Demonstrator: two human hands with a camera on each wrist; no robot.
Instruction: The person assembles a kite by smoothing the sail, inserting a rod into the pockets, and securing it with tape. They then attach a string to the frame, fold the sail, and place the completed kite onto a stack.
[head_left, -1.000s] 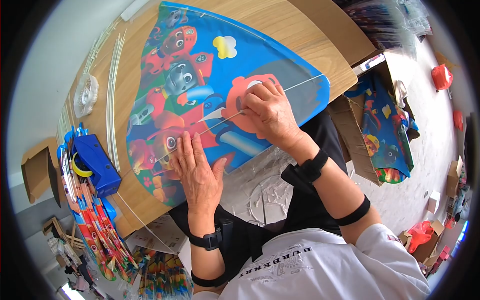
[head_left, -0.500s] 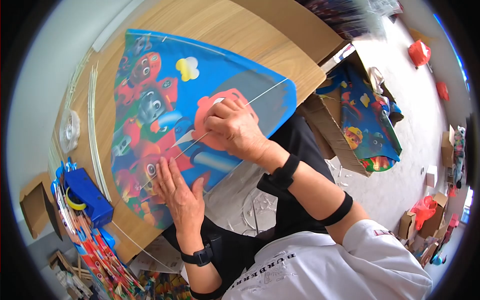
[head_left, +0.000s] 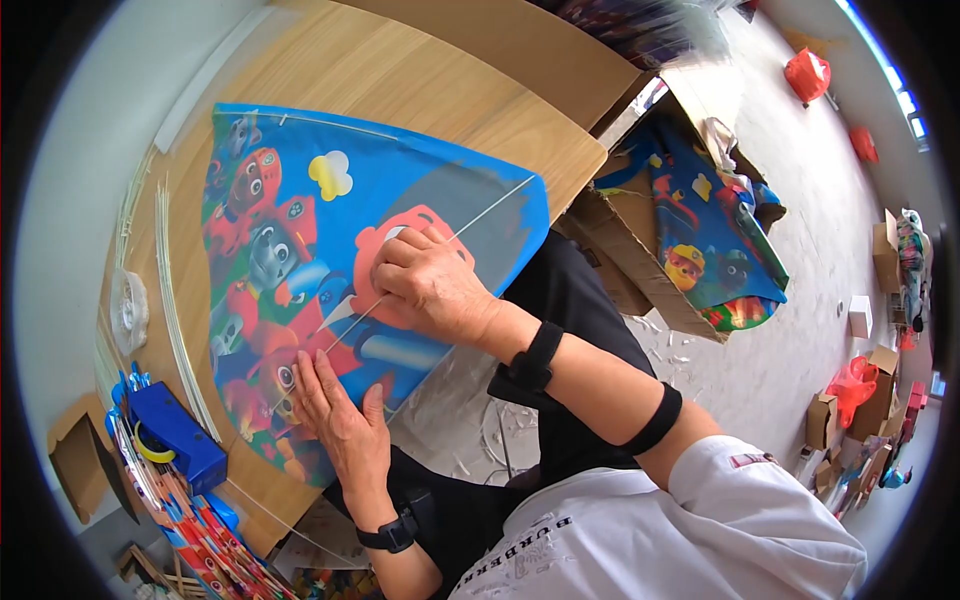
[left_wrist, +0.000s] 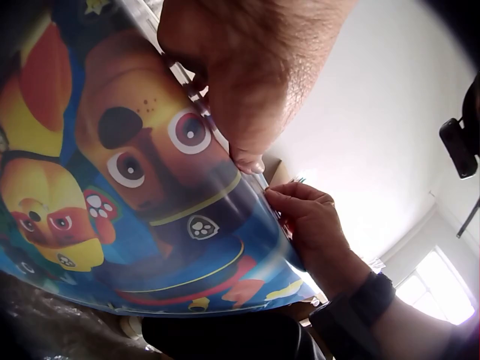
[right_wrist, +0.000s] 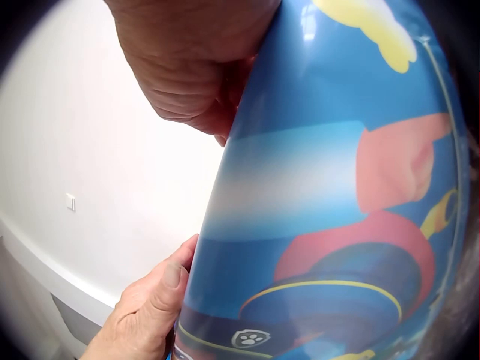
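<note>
A blue kite (head_left: 400,155) printed with cartoon dogs lies on the wooden table, its near edge overhanging the person's lap. Across its middle runs a thin pale rod (head_left: 490,212). The right hand (head_left: 435,290), fingers curled, pinches the rod close over the orange-red printed face. Lower left along the rod, the left hand (head_left: 345,430) rests on the kite with fingers straight, the tips at the rod. In the left wrist view, the right hand's thumb and finger (left_wrist: 292,199) meet at the fold of the sheet. The right hand's fingertips are partly hidden behind the kite in the right wrist view.
A blue tape dispenser (head_left: 180,440) stands at the table's left edge, beside bundled printed kites (head_left: 195,530). Thin rods (head_left: 175,320) and a clear plastic roll (head_left: 128,310) lie behind it. At right, an open cardboard box (head_left: 640,265) holds another kite (head_left: 700,220).
The kite, table and both hands have shifted left and lower in the head view as it turned. Both hands keep nearly the same places on the kite.
</note>
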